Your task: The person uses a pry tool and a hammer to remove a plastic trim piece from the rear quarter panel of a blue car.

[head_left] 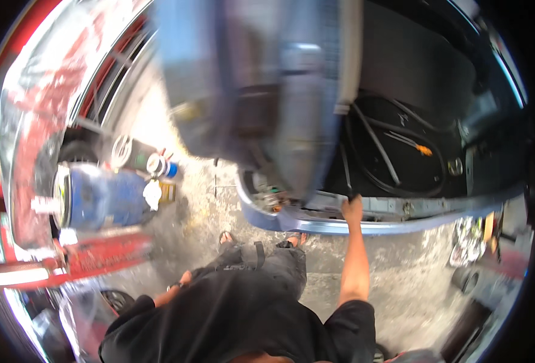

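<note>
Right fingers [353, 207]: I see them gripping a black-handled rod [347, 174], shaft extending beyond them
Left fingers [186, 278]: I can't tell

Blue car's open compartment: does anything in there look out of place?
Yes: a dark hose-like loop lies loosely inside, with an orange-handled tool beside it; both look left there rather than put away.

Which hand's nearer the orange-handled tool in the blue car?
Right. The right hand is at the car sill, below and left of the orange-handled tool; the left hand is farther off, beside the torso.
</note>
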A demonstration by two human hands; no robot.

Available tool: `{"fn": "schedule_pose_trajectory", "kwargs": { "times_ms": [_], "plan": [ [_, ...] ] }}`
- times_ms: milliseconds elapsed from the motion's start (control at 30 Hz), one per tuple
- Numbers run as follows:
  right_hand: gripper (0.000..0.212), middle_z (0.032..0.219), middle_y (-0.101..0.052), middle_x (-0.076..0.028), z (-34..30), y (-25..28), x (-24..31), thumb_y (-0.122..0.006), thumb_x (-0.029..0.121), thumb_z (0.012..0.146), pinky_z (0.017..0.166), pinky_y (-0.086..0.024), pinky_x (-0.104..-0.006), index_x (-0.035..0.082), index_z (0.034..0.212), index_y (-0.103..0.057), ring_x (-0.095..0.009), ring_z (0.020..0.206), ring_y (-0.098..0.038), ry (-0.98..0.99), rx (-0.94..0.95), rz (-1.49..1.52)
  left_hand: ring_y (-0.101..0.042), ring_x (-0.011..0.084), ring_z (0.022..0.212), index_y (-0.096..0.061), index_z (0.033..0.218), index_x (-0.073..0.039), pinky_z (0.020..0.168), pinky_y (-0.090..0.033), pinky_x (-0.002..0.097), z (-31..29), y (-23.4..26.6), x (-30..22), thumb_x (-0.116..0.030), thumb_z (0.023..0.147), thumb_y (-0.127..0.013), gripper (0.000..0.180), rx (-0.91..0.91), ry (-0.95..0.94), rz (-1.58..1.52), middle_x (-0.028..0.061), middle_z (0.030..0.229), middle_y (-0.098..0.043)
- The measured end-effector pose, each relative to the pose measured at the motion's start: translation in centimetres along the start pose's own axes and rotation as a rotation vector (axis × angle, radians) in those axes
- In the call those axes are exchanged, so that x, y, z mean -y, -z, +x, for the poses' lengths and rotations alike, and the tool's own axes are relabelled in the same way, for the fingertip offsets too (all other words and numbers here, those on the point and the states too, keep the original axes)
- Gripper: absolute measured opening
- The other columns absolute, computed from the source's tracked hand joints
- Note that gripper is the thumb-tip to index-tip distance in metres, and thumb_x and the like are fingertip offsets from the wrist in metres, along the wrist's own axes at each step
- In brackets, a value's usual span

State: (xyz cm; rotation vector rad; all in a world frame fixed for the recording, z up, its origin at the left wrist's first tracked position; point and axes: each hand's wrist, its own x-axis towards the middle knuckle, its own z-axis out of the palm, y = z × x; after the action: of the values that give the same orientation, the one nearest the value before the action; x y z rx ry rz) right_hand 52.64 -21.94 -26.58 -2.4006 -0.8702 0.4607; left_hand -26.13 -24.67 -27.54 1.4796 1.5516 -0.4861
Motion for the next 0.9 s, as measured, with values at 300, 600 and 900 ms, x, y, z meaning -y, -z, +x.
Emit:
{"fn": "schedule_pose_trajectory", "kwargs": {
  "times_ms": [300,600,900],
  "plan": [
    [0.04,0.072,-0.062,-0.016,-29.6,-1.0,1.9,-0.068,0.031,0.095,0.064,-0.047,-0.0456,-0.006,0.084,-0.056,-0.029,0.068,-0.06,-0.367,-0.333,-0.007,-0.067,0.0427,0.109,-0.073,0.112,-0.006,0.09,-0.053,0.047,4.4,2.8,8.2,-0.045,0.09,-0.063,0.046,0.065,-0.086,-0.147,0.0233,0.114,-0.071],
    [0.032,0.063,-0.058,-0.008,-49.3,-0.5,25.3,-0.065,0.024,0.098,0.049,-0.045,-0.0313,-0.005,0.084,-0.06,-0.017,0.052,-0.058,-0.449,0.165,0.141,-0.07,0.0194,0.088,-0.068,0.123,0.002,0.08,-0.056,0.0339,16.4,20.1,-10.7,-0.045,0.097,-0.062,0.054,0.054,-0.314,-0.337,0.0133,0.102,-0.074],
    [0.036,0.084,-0.067,-0.009,-33.9,4.4,44.3,-0.061,0.011,0.1,0.063,-0.047,-0.0276,-0.003,0.133,-0.061,-0.009,0.072,-0.056,-0.059,-0.018,0.399,-0.066,0.012,0.084,-0.07,0.112,-0.003,0.072,-0.054,0.0285,14.3,26.6,-37.9,-0.038,0.1,-0.064,0.038,0.259,-0.578,-0.72,0.0036,0.099,-0.072]
  ]
}}
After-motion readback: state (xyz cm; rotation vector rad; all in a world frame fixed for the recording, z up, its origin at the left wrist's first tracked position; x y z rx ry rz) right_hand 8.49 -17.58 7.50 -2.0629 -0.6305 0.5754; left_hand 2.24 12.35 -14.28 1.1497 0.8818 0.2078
